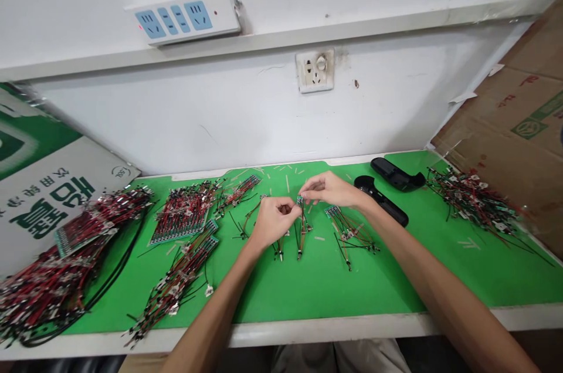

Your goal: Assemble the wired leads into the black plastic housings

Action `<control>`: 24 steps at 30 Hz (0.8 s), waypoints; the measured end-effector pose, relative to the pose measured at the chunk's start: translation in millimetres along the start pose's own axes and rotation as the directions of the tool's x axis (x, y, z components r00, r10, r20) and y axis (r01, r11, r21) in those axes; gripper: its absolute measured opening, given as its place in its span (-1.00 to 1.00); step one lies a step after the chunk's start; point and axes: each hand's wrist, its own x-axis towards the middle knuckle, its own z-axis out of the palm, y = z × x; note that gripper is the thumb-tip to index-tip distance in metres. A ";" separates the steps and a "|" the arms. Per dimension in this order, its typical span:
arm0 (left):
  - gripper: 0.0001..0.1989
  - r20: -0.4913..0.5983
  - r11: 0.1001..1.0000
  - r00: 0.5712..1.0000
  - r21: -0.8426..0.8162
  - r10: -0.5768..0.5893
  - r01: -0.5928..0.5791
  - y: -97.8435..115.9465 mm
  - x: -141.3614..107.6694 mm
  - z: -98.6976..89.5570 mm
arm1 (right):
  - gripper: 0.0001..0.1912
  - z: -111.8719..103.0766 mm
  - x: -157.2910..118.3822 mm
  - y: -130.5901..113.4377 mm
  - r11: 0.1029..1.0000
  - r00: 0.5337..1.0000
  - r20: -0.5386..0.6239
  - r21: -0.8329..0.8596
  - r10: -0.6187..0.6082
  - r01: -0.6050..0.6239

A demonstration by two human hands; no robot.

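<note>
My right hand (pixel 331 190) pinches a small green circuit board (pixel 299 202) by its top edge, its wires hanging down over the green mat (pixel 323 285). My left hand (pixel 275 221) sits just beside it, fingertips (pixel 291 205) pressed together, though I can't tell on what. Bundles of wired boards (pixel 185 212) lie to the left, and two black plastic pieces (pixel 396 174) lie further along the mat.

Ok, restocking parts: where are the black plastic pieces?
Head view: the two black plastic pieces lie at the back right of the green mat, just past the right hand, left of a wire bundle.
</note>
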 end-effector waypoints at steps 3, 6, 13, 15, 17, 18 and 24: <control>-0.75 -0.001 1.000 1.000 0.008 -0.005 0.005 0.0 0.4 -0.4 | -0.92 1.3 -0.6 -0.4 1.000 1.000 -0.005 0.005 -0.008 0.008; -0.75 -0.010 1.000 1.000 0.025 -0.007 0.008 -0.1 0.7 -0.5 | -0.91 1.2 -0.5 0.2 1.000 1.000 -0.011 0.006 -0.006 0.006; -0.75 -0.033 0.979 0.999 0.199 0.040 -0.033 -0.5 0.0 -0.2 | -0.94 5.3 3.1 7.3 0.999 0.999 -0.014 0.017 0.030 -0.030; -0.75 -0.021 0.952 0.997 0.299 0.076 -0.067 -1.3 0.1 0.1 | -0.92 7.5 4.4 10.3 0.999 0.999 -0.030 0.014 0.038 -0.037; -0.74 0.001 0.932 0.995 0.352 0.096 -0.090 -2.4 0.4 0.7 | -0.92 10.0 5.6 12.7 0.999 0.998 -0.044 0.013 0.038 -0.038; -0.74 0.008 0.931 0.995 0.353 0.098 -0.094 -3.1 0.5 1.0 | -0.93 11.2 6.2 13.7 0.999 0.998 -0.049 0.010 0.040 -0.039; -0.69 0.026 0.936 0.991 0.327 0.129 -0.131 -5.6 0.4 2.7 | -0.92 15.9 10.5 20.6 0.997 0.992 -0.101 -0.024 0.075 -0.078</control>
